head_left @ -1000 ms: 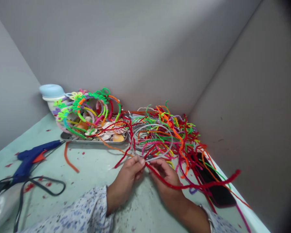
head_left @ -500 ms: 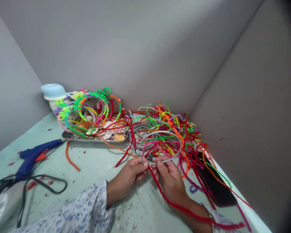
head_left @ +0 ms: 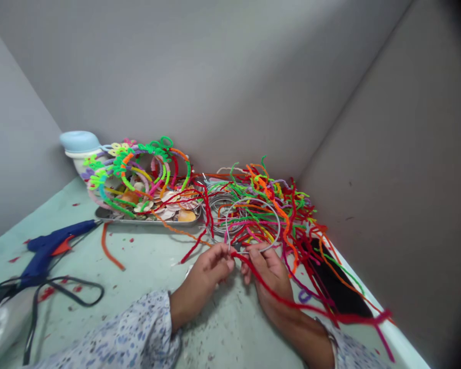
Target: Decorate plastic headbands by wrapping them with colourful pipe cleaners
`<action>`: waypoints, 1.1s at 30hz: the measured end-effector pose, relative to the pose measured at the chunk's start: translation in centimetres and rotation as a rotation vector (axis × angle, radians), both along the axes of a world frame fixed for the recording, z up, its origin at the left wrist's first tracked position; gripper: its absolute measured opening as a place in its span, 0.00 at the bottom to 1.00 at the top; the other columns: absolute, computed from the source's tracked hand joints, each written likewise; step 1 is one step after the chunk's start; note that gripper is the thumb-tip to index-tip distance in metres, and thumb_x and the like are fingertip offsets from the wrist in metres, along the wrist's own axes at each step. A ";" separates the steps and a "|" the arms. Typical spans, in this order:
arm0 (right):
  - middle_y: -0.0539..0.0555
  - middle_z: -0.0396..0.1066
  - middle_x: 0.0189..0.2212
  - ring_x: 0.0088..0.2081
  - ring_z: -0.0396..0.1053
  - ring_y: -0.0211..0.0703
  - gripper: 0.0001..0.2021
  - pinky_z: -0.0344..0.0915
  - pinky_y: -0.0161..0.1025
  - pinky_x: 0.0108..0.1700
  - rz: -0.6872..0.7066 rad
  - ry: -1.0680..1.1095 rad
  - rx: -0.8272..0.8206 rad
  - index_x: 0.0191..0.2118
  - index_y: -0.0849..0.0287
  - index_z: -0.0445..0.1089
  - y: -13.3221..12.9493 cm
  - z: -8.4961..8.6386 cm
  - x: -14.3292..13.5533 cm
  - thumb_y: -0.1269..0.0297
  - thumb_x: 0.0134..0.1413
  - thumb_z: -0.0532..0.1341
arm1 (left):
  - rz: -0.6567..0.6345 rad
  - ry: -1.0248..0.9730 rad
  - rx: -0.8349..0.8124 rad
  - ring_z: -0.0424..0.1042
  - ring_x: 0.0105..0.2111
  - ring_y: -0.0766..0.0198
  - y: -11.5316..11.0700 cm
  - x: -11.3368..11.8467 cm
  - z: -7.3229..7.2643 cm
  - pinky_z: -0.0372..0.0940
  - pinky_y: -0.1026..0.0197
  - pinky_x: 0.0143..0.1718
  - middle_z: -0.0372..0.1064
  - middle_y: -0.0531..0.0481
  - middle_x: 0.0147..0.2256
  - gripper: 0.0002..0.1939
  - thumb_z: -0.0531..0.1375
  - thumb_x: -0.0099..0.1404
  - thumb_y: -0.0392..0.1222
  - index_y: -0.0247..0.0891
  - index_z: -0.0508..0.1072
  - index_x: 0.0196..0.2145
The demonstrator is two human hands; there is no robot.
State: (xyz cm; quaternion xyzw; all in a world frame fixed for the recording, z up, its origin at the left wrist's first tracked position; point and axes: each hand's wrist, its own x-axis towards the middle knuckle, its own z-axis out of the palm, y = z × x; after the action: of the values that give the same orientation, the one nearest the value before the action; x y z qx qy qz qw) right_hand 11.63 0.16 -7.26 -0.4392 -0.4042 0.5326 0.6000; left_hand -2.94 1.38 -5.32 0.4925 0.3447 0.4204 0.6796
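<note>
In front of me a thin grey wire ring stands upright between my two hands. My left hand pinches a long red pipe cleaner at its near end, by the lower left of the ring; its fingertips seem to touch the wire too. From there the pipe cleaner runs right, passing over my right wrist with its far end loose. My right hand is closed on the bottom of the ring, thumb against fingers. Just behind the fingertips is a small dark object, mostly hidden.
A metal tray holds shells and several pipe-cleaner headbands. Tangled pipe cleaners and coiled grey wire lie beside it. A black phone is at right. At left are a blue glue gun and a blue-lidded bottle.
The ring has tipped more upright and shifted slightly left. The red pipe cleaner's near end has come up to my left fingertips, and its loose end has risen.
</note>
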 end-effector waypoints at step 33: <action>0.48 0.69 0.22 0.21 0.65 0.35 0.10 0.62 0.33 0.24 0.080 0.068 -0.003 0.32 0.58 0.67 -0.3 0.7 -0.6 0.57 0.50 0.64 | 0.085 -0.072 0.005 0.67 0.24 0.67 0.2 0.3 0.3 0.59 0.62 0.31 0.68 0.53 0.23 0.07 0.62 0.59 0.40 0.36 0.67 0.29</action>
State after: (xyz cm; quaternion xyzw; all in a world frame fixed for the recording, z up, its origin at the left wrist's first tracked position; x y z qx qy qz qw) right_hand 11.07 -0.14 -6.52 -0.4052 -0.4000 0.5716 0.5908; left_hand -2.60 1.55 -4.97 0.4637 0.3396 0.4675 0.6717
